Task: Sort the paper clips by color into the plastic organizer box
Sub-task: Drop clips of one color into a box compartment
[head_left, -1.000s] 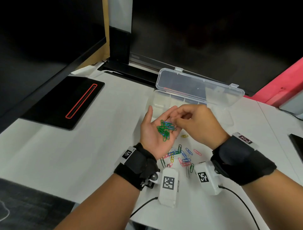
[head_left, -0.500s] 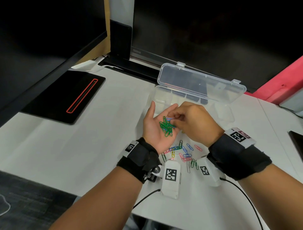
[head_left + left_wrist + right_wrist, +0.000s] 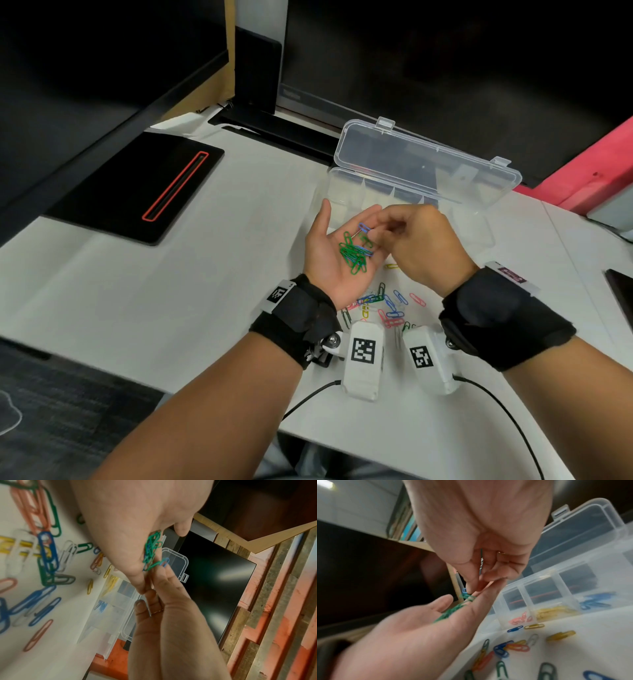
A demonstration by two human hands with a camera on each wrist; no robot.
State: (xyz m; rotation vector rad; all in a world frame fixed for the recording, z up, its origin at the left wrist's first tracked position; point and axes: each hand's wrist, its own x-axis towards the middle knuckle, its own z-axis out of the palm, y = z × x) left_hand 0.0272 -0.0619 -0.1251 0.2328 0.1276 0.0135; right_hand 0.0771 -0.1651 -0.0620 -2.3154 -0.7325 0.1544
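Observation:
My left hand [image 3: 325,260] lies palm up above the table, fingers straight, carrying a small heap of green paper clips [image 3: 352,255] with a few blue ones mixed in. The right hand [image 3: 380,230] reaches over that palm, and its thumb and forefinger pinch a blue paper clip [image 3: 363,227] at the top of the heap. The wrist views show the same blue paper clip [image 3: 165,561] [image 3: 464,590] at the fingertips. Behind the hands stands the clear organizer box [image 3: 346,192], its lid [image 3: 424,164] open. Its compartments hold pink clips [image 3: 520,619], yellow clips [image 3: 553,611] and blue clips [image 3: 597,600].
Loose clips of mixed colours [image 3: 387,305] lie on the white table under my wrists. A black pad with a red outline [image 3: 144,192] sits at the left. Dark monitors stand along the back. A dark device [image 3: 621,291] touches the right edge.
The right fingers went from poking into the heap to pinching a blue clip and raising it at the heap's far edge. Both hands kept their place above the table.

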